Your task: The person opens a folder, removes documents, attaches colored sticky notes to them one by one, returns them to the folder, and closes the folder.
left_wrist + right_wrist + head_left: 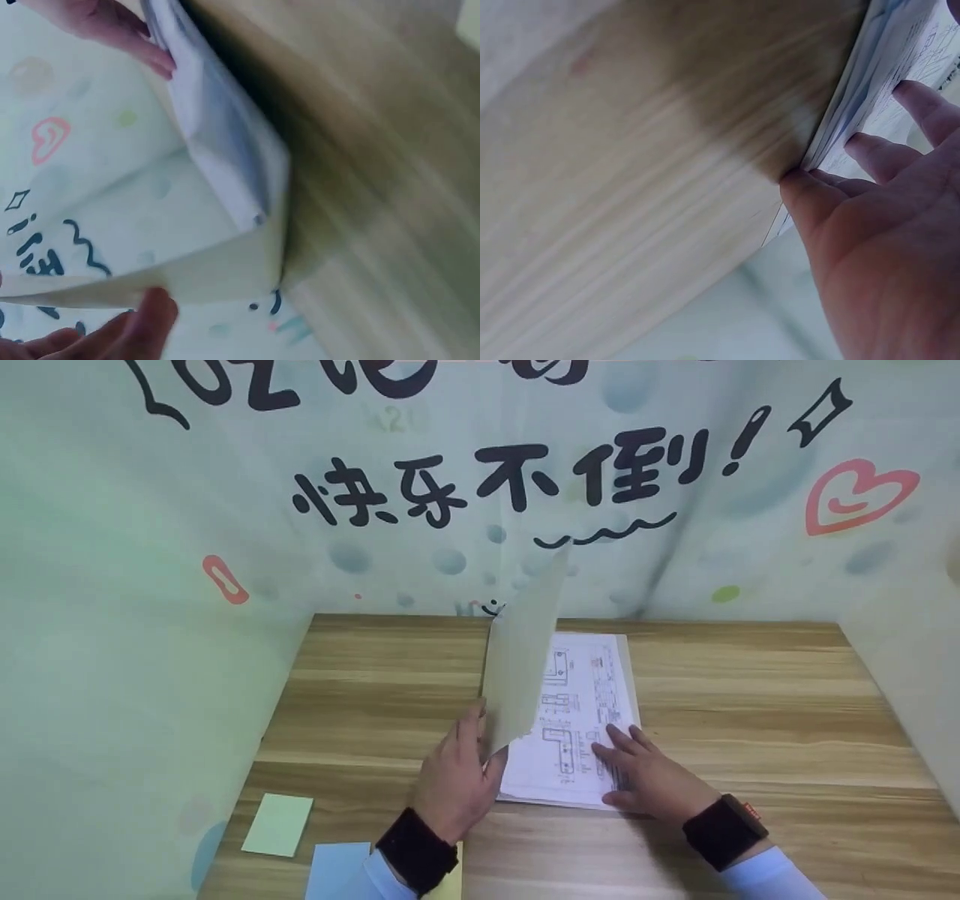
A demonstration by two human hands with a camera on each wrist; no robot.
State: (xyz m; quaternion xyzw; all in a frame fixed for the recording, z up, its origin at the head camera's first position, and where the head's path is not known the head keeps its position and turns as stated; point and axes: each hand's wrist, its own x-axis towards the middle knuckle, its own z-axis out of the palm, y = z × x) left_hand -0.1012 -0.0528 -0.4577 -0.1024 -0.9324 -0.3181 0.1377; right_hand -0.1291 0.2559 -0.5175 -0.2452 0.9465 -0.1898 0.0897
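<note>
A file folder with a pale plain cover point(525, 660) lies on the table, its cover raised nearly upright. Inside is a stack of white sheets point(536, 772) printed with technical drawings. My left hand point(454, 784) holds the raised cover near its lower edge, thumb on the inner side and fingers on the outer. In the left wrist view the sheets point(225, 142) show inside the fold. My right hand point(656, 780) rests with spread fingers on the sheets' lower right part. Its thumb touches the stack's edge point(832, 120) in the right wrist view.
At the front left of the wood-grain table point(765, 720) lie a green sticky note point(277, 825) and a blue one point(334, 870). A yellow note point(452, 877) is partly hidden under the left wrist. A printed curtain point(480, 510) hangs behind the table.
</note>
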